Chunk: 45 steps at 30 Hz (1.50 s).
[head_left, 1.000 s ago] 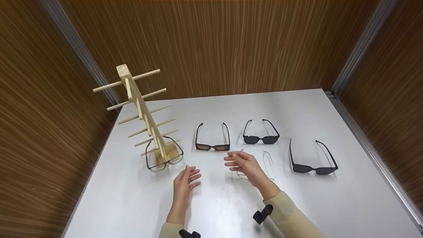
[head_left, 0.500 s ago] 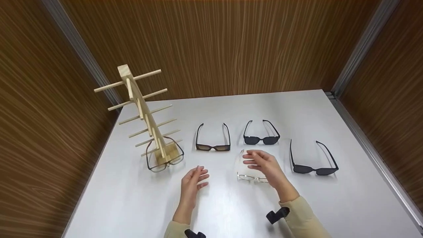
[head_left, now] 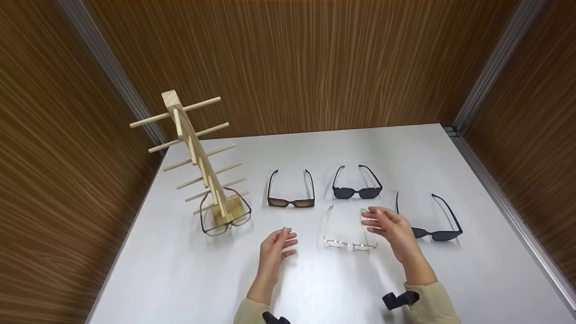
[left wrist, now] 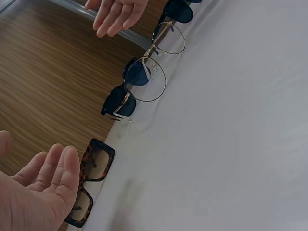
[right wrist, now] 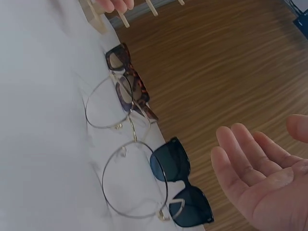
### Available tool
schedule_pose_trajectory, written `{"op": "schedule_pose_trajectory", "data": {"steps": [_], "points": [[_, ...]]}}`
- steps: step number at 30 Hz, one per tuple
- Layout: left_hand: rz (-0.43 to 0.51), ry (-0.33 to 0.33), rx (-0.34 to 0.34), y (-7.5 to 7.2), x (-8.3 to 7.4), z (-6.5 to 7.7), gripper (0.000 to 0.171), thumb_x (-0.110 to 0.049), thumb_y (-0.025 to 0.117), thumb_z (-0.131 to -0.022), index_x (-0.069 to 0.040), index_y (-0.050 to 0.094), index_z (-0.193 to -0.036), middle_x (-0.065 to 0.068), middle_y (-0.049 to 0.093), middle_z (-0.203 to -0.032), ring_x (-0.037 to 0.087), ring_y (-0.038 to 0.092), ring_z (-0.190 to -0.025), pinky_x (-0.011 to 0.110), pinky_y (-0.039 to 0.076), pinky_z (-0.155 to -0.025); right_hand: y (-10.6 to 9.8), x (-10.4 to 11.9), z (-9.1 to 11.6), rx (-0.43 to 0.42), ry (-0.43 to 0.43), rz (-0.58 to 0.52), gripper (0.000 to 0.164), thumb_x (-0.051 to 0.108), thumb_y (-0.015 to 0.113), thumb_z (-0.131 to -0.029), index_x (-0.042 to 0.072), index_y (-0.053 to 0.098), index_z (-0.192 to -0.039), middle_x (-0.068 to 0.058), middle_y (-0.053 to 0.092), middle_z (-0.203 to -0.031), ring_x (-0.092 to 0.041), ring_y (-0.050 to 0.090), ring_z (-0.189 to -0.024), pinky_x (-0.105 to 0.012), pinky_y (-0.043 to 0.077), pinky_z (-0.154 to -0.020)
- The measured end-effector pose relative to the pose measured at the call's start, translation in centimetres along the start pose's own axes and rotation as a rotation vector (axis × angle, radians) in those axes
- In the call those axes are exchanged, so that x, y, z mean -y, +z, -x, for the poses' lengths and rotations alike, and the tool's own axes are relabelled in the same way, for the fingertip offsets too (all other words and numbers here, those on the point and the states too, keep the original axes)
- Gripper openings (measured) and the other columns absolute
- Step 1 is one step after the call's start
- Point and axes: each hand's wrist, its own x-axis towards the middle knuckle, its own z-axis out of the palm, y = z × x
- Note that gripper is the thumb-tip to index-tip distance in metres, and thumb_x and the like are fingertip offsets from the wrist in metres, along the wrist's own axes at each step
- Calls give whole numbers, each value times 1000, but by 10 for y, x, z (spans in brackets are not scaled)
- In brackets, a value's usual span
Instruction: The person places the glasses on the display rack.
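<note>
While our left hand [head_left: 275,245] hovers open-fingered, our right hand [head_left: 390,226] hangs relaxed, empty, over the thin gold-rimmed clear glasses [head_left: 350,244].

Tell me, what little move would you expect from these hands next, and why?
Probably both hands close in on the clear round glasses and take the frame at its two ends. The left hand and right hand hover open on either side of that pair, holding nothing. The wooden rack carries only one pair, on its lowest pegs, so the pegs above are free.

The right hand [head_left: 390,227] hides the left lens of the black sunglasses [head_left: 438,234].
</note>
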Motion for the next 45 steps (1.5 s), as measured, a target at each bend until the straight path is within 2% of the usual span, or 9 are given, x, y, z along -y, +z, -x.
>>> {"op": "schedule_pose_trajectory", "data": {"steps": [5,11,17,25,31,38,45], "points": [[-23,-16,7,10,5,-3,45,-33,59,-92,5,57,-115,15,65,-104,31,62,-98,40,52,-79,-14,-3,8,-55,-3,45,55,32,54,-94,-9,43,-129,-14,63,-113,-24,62,-100,-35,49,-86],[-57,-43,26,23,14,-7,47,-35,58,-92,6,57,-114,14,66,-102,28,63,-95,37,53,-77,-26,-11,17,-143,41,101,55,32,52,-95,-10,42,-129,-12,63,-113,-19,63,-98,-33,50,-84],[-91,-67,38,32,22,-10,50,-38,56,-92,6,57,-114,14,66,-103,27,63,-96,36,53,-77,-27,-21,20,-185,82,122,53,33,52,-96,-10,45,-127,-12,61,-116,-21,62,-99,-33,50,-84],[-127,-118,44,45,34,-12,47,-37,58,-91,4,58,-113,13,65,-102,25,63,-92,33,54,-72,-23,-36,25,-241,189,106,45,25,48,-98,-10,44,-128,-14,62,-113,-17,64,-91,-31,52,-79],[-128,-133,68,55,44,-13,42,-31,61,-90,2,57,-117,12,64,-102,24,62,-93,35,54,-74,-23,-46,27,-243,251,76,44,20,48,-98,-12,42,-127,-13,63,-107,-15,65,-85,-26,53,-74],[-162,-115,64,62,47,-14,34,-26,63,-89,0,60,-111,10,65,-96,23,64,-89,33,54,-71,-19,-50,29,-232,238,85,44,19,51,-96,-14,45,-124,-13,66,-100,-17,65,-85,-27,52,-76],[-187,-125,58,64,50,-16,34,-27,63,-89,1,62,-109,9,66,-94,20,64,-87,31,54,-72,-14,-52,29,-227,244,65,42,17,53,-95,-15,47,-122,-13,66,-96,-18,65,-85,-27,53,-76]]}}
